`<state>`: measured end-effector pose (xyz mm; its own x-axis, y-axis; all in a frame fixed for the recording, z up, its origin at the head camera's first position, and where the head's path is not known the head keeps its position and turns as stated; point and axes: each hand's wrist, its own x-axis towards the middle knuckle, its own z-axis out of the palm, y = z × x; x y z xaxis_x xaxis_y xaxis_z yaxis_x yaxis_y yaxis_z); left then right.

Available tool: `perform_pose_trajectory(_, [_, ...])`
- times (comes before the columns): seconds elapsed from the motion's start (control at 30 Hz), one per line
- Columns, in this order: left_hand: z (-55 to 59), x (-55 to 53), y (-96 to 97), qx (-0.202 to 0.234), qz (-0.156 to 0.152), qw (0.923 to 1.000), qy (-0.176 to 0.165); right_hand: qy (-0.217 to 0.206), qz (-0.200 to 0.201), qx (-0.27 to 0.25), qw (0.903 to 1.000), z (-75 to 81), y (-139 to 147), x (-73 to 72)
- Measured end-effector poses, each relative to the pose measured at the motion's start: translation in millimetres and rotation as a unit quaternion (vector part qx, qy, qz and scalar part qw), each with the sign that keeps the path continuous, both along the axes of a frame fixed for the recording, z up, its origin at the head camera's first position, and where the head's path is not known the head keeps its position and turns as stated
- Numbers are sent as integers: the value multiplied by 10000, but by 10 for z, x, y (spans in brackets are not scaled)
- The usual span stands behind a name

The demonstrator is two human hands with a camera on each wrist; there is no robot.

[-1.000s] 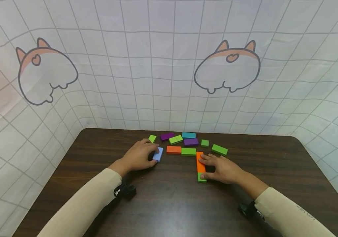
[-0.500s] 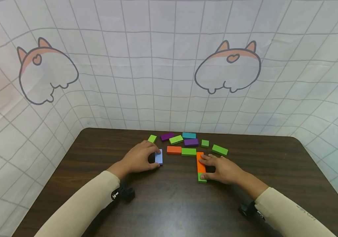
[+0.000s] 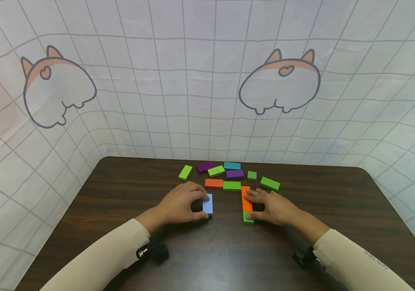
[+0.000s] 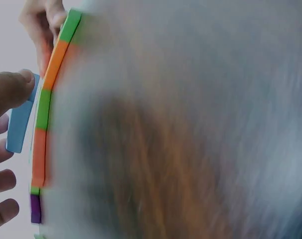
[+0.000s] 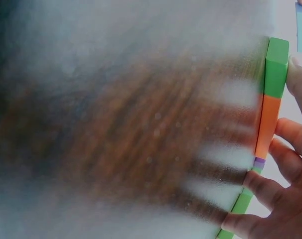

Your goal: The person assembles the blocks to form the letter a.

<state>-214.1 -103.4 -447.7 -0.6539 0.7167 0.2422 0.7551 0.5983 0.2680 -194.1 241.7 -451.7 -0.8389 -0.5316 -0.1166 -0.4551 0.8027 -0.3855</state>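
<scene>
My left hand (image 3: 182, 204) pinches a light blue block (image 3: 208, 205) between thumb and fingers. In the left wrist view the blue block (image 4: 19, 127) looks raised off the tabletop and slightly tilted. To its right, my right hand (image 3: 274, 208) rests on an orange block (image 3: 246, 205) and a green block (image 3: 245, 220) lying end to end, fingertips on the orange and thumb on the green. Extending left from the orange block's far end are another green block (image 3: 231, 186) and a red-orange block (image 3: 213, 184), forming a corner.
Behind the row lie loose blocks: a lime one (image 3: 185, 172), another lime one (image 3: 216, 171), purple ones (image 3: 234, 174) and a teal one (image 3: 232, 166). A small green block (image 3: 252, 176) and a longer green one (image 3: 269, 183) sit further right. A gridded cloth (image 3: 200, 137) hangs beyond the dark table (image 3: 207, 258).
My left hand has carried the light blue block right and nearer to me, turning it straighter and uncovering the lime block at the far left. My right hand has stayed in place.
</scene>
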Motion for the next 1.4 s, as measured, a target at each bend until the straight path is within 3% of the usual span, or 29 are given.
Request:
perform_pose_trajectory(0.6, [-16, 279, 331, -53, -217, 9995, -231, -7, -90, -10, 10000, 8, -9, -8])
perform_pose_trajectory(0.93, [-61, 357, 476, -154, -252, 9990, -325, 19, -83, -11, 10000, 7, -6, -10])
perform_pose_trajectory(1.4, [-102, 466, 680, -277, -536, 9979, -228, 3, -89, 31, 10000, 3, -5, -9])
